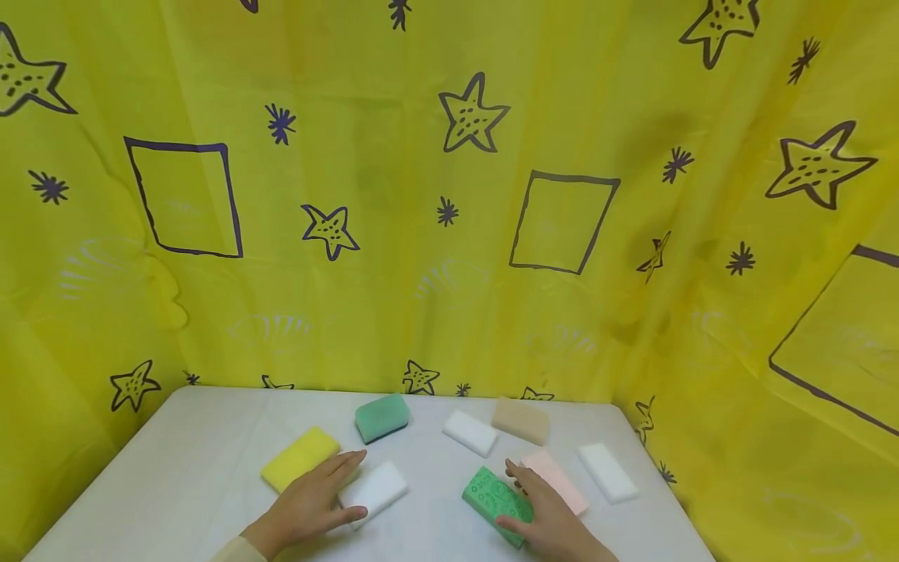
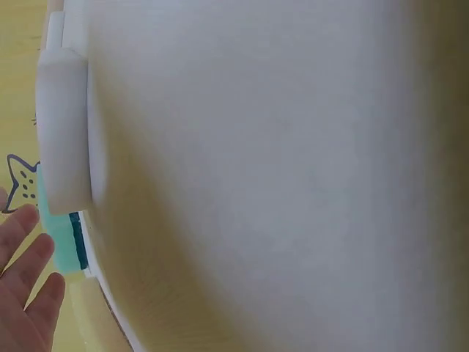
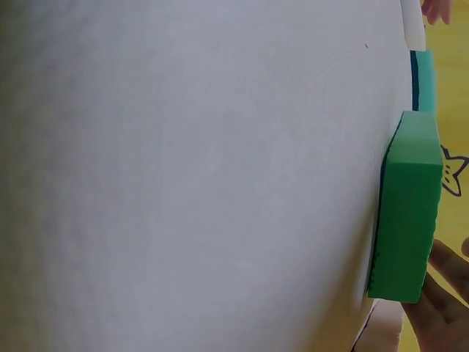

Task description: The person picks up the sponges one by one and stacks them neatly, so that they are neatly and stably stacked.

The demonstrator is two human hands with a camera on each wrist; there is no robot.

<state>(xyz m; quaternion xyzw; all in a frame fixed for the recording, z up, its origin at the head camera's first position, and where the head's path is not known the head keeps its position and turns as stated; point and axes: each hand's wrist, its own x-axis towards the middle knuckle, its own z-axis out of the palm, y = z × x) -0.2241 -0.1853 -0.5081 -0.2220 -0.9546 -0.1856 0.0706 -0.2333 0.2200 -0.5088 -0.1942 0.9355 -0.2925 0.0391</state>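
Note:
In the head view my left hand [image 1: 309, 498] has its fingers spread, overlapping the left end of a white sponge block [image 1: 381, 490]. Just beyond that hand lies a yellow sponge [image 1: 300, 459]. The left wrist view shows loosely extended fingers [image 2: 28, 271] beside the white block and a teal sponge [image 2: 66, 246]. On the other side, my right hand [image 1: 551, 515] overlaps a green patterned sponge [image 1: 486, 493], thumb over its near part and fingers relaxed. From the right wrist, the green sponge stands out on the tabletop, partly hiding the fingers [image 3: 432, 312] behind it.
Farther back on the white table [image 1: 232, 453] lie a green sponge with a dark underside [image 1: 381, 416], a white block [image 1: 469, 433] and a tan sponge [image 1: 521, 420]. A pink sponge [image 1: 555, 478] and another white block [image 1: 608, 472] lie right. A yellow curtain [image 1: 393, 312] surrounds the table.

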